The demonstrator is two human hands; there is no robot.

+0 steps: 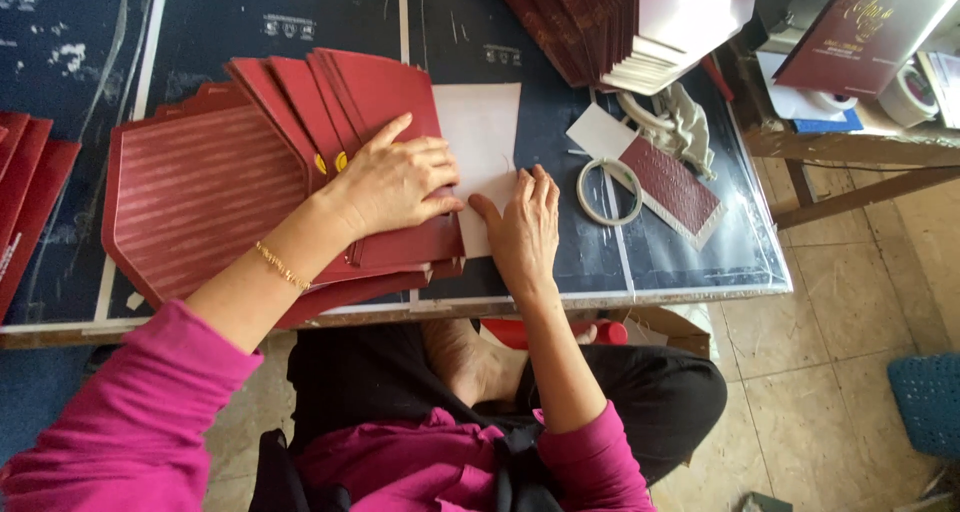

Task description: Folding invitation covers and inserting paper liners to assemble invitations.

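Nearest to me are my pink sleeves and my lap, one bare foot tucked up on the seat under the edge of the worktop. Just past that edge my right hand lies flat, fingers together and stretched out, pressing on a pale sheet of card that lies on the dark mat. It grips nothing; it only holds the sheet down. My left hand rests palm down, fingers spread a little, on the top piece of a fanned stack of red covers, its fingertips touching the left edge of the pale sheet where it meets the red. So that hand too is open and pressing, not clamped.

I judge the step in hand to be seating the pale sheet against the top red cover. The next move would call for steady, even pressure along the seam, keeping the edges square.

To the left lies a large red ribbed panel, partly under the stack. Right of my right hand, near but apart, is a roll of tape touching a small red textured piece. Further back stands a tall pile of finished red covers.
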